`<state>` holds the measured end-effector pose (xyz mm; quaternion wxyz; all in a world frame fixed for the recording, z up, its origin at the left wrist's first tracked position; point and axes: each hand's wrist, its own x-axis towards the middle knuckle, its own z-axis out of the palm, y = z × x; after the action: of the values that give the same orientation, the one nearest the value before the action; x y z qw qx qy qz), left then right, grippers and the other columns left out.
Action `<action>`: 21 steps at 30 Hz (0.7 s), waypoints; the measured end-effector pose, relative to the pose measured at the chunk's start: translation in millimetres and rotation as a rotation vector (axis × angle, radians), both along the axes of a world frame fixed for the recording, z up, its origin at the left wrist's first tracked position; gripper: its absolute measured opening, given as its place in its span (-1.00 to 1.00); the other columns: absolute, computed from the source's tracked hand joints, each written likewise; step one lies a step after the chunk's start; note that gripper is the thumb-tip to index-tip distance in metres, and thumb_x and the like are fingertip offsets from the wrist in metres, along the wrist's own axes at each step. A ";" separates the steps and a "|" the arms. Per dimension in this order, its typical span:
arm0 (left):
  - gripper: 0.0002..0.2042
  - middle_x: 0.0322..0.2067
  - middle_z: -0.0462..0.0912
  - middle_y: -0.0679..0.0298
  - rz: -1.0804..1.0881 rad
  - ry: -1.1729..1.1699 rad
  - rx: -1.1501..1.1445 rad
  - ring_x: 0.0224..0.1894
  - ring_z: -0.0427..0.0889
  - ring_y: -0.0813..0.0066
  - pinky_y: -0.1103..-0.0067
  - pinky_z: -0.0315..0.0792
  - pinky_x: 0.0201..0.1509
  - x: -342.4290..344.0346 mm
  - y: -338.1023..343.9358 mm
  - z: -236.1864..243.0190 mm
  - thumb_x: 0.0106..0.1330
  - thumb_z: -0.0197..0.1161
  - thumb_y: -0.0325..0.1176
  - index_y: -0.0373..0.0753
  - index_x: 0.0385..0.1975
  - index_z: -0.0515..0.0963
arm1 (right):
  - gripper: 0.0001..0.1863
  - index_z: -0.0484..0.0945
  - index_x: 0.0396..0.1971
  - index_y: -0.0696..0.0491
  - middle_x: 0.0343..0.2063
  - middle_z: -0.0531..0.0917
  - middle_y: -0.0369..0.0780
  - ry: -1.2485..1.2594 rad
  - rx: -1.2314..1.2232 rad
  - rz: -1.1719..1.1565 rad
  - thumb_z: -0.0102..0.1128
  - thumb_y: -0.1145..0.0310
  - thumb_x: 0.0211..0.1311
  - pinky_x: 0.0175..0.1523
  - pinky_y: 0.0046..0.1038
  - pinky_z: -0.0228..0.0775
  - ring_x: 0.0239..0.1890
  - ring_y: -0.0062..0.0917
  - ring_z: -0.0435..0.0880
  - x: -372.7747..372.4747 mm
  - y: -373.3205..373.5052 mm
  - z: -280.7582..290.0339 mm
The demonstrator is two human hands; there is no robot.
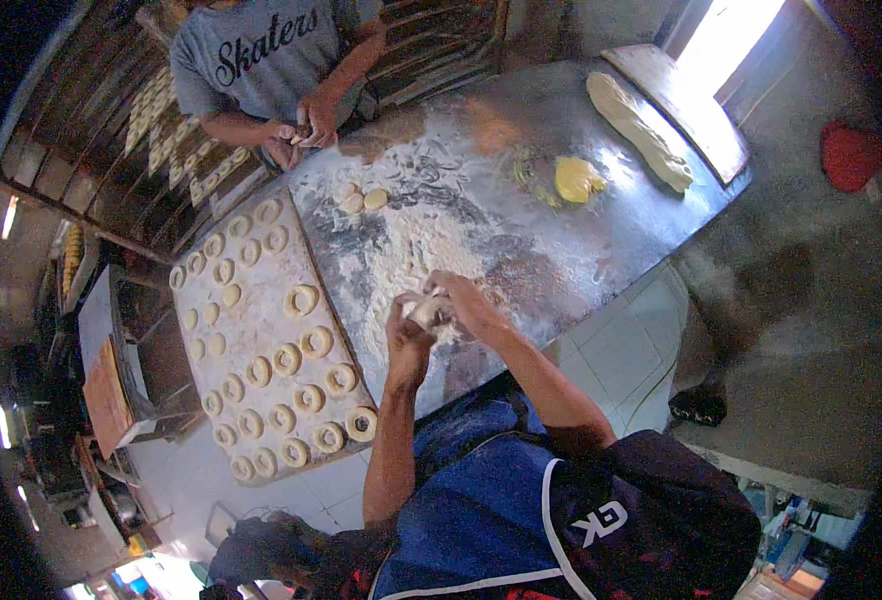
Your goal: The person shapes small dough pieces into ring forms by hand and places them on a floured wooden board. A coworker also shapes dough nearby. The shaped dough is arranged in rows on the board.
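Holding a piece of dough (427, 312) between left hand (408, 335) and right hand (466, 300), to the right of the tray (271, 275), over the floured counter (601, 240). Curling fingers of both hands, partly spread, against opposite sides of the dough; cannot tell exact fingertip contact. On the tray: rows of dough rings (363, 437) and flat discs (217, 344). Beyond the tray: a rack (81, 170) with more rings. Right of the tray, on the counter: small dough rounds (375, 199), a yellow lump (576, 180), a long dough roll (641, 135).
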<state>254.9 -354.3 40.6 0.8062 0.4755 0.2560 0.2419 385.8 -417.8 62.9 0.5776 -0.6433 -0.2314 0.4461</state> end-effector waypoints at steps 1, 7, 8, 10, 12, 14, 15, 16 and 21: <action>-0.52 -0.15 0.58 0.16 0.009 0.110 0.235 -0.16 0.62 0.41 0.56 0.52 -0.13 -0.3 -0.2 -5.4 0.13 0.22 -0.63 -0.26 0.08 0.31 | -0.56 0.59 -0.26 0.14 -0.52 0.64 -0.20 -0.063 -0.174 -0.025 0.03 0.02 0.30 -0.35 -0.43 0.44 -0.48 -0.57 0.56 -0.1 2.7 -3.4; -0.58 -0.07 0.54 0.15 0.434 -0.093 0.110 -0.13 0.59 0.33 0.55 0.47 -0.04 0.4 8.2 -58.9 0.30 0.17 -0.28 -0.39 0.08 0.37 | -0.65 0.62 -0.52 0.18 -0.56 0.66 -0.10 -0.206 0.160 0.017 0.03 0.20 0.23 -0.39 -0.23 0.45 -0.51 -0.37 0.63 -8.3 -2.0 -28.4; -0.58 -0.07 0.53 0.15 0.400 0.053 0.340 -0.13 0.59 0.33 0.53 0.46 -0.04 -4.1 9.5 -66.0 0.31 0.15 -0.28 -0.38 0.09 0.36 | -0.67 0.62 -0.53 0.17 -0.53 0.67 -0.07 -0.463 0.099 0.072 0.04 0.21 0.20 -0.37 -0.21 0.46 -0.50 -0.33 0.64 -13.6 3.5 -32.5; -0.58 -0.07 0.53 0.14 0.322 0.187 0.523 -0.13 0.58 0.31 0.50 0.46 -0.02 -6.1 14.6 -75.9 0.33 0.11 -0.26 -0.37 0.09 0.36 | -0.67 0.58 -0.41 0.14 -0.51 0.64 -0.07 -0.595 0.037 0.109 0.02 0.16 0.21 -0.33 -0.21 0.44 -0.47 -0.31 0.61 -21.8 14.7 -38.8; -0.59 -0.07 0.53 0.13 0.224 0.203 0.502 -0.13 0.57 0.30 0.47 0.46 -0.01 -11.4 24.7 -76.4 0.34 0.08 -0.24 -0.36 0.10 0.35 | -0.65 0.54 -0.29 0.10 -0.49 0.61 -0.07 -0.629 0.025 0.078 -0.01 0.11 0.23 -0.29 -0.21 0.41 -0.43 -0.28 0.58 -28.2 24.4 -42.8; -0.59 -0.07 0.53 0.12 0.141 0.195 0.419 -0.13 0.57 0.28 0.43 0.46 0.00 -6.5 40.0 -72.4 0.36 0.04 -0.23 -0.35 0.11 0.35 | -0.61 0.51 -0.17 0.07 -0.46 0.58 -0.07 -0.632 -0.019 0.016 -0.03 0.05 0.25 -0.25 -0.20 0.39 -0.40 -0.26 0.54 -28.3 28.0 -44.5; -0.59 -0.07 0.52 0.12 0.103 0.205 0.398 -0.13 0.57 0.28 0.42 0.45 0.01 -1.8 45.8 -71.7 0.37 0.03 -0.22 -0.34 0.11 0.35 | -0.58 0.49 -0.11 0.05 -0.45 0.56 -0.07 -0.622 -0.048 -0.007 -0.04 0.03 0.26 -0.23 -0.20 0.38 -0.38 -0.25 0.52 -29.9 27.9 -44.5; -0.59 -0.07 0.52 0.11 0.078 0.213 0.387 -0.12 0.56 0.27 0.40 0.45 0.01 1.5 52.3 -70.6 0.38 0.01 -0.21 -0.34 0.12 0.34 | -0.55 0.47 -0.05 0.04 -0.44 0.55 -0.07 -0.605 -0.075 -0.030 -0.06 0.00 0.26 -0.21 -0.20 0.36 -0.37 -0.23 0.51 -32.0 26.2 -44.6; -0.59 -0.07 0.51 0.09 -0.044 0.261 0.345 -0.12 0.55 0.23 0.32 0.44 0.04 23.5 60.3 -83.7 0.43 -0.08 -0.17 -0.31 0.14 0.33 | -0.50 0.44 -0.02 0.00 -0.47 0.49 -0.11 -0.991 -0.072 -0.474 -0.19 -0.10 0.36 -0.22 -0.16 0.28 -0.41 -0.23 0.43 -69.9 23.0 -45.9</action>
<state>278.4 -294.0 -43.1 0.6781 0.6391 0.3024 0.2009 315.8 -394.9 16.9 0.4616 -0.8303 -0.3091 -0.0446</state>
